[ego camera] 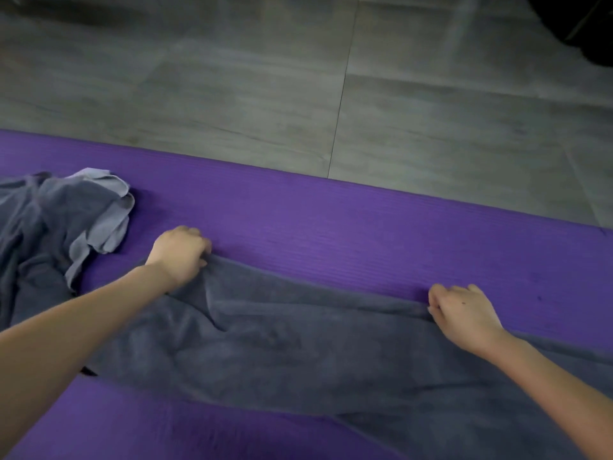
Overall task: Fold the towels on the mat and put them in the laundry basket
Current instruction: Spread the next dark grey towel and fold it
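A dark grey towel (pixel 298 353) lies spread and rumpled across the purple mat (pixel 331 220). My left hand (pixel 180 252) grips the towel's far edge at its left end, fingers curled over the cloth. At the same far edge further right, my right hand (pixel 464 315) pinches the cloth. Both hands sit low on the mat. A heap of unfolded towels (pixel 56 227), dark grey with a lighter grey one on top, lies at the mat's left. No laundry basket is in view.
Grey tiled floor (pixel 331 78) runs beyond the mat's far edge. A dark object (pixel 583 24) sits in the top right corner. Bare mat shows between the towel heap and my left hand, and along the far strip.
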Tool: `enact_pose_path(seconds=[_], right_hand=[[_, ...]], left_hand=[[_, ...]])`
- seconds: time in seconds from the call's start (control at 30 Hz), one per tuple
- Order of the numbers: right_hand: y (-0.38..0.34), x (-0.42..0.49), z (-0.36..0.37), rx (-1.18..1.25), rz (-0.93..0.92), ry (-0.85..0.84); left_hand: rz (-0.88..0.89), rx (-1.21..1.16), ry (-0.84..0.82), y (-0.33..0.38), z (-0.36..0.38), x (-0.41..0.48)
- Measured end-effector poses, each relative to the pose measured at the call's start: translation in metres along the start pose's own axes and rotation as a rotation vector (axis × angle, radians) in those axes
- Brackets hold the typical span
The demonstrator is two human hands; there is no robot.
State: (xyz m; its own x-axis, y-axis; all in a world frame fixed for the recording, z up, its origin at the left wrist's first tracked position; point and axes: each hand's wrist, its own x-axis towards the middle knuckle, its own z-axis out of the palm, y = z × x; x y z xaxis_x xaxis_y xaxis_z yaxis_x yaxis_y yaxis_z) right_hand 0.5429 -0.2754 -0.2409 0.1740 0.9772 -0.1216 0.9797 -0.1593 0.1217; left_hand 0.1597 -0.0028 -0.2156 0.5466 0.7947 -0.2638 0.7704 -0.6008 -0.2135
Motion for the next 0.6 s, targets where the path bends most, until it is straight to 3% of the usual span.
enact_pose_path(seconds=[0.2,0.33,0.43,0.5,0.6], right_hand=[[0.028,0.074,-0.041,0.011,0.309,0.448],[0.017,0.097,-0.048,0.093,0.486,0.298],[-0.011,0.059,-0.041,0.041,0.323,0.316],[-0.031,0.01,-0.03,0.069,0.165,0.343],[-0.056,-0.073,-0.014,0.117,-0.065,0.219]], left_hand=[[-0.214,-0.351,0.447,-0.003,-0.047,0.046],[-0.362,-0.416,0.444,0.024,-0.053,0.059],[-0.183,-0.38,0.487,0.051,-0.029,0.034],[0.048,-0.392,0.533,0.072,-0.007,0.006],[0.464,-0.425,0.477,0.103,0.016,-0.04]])
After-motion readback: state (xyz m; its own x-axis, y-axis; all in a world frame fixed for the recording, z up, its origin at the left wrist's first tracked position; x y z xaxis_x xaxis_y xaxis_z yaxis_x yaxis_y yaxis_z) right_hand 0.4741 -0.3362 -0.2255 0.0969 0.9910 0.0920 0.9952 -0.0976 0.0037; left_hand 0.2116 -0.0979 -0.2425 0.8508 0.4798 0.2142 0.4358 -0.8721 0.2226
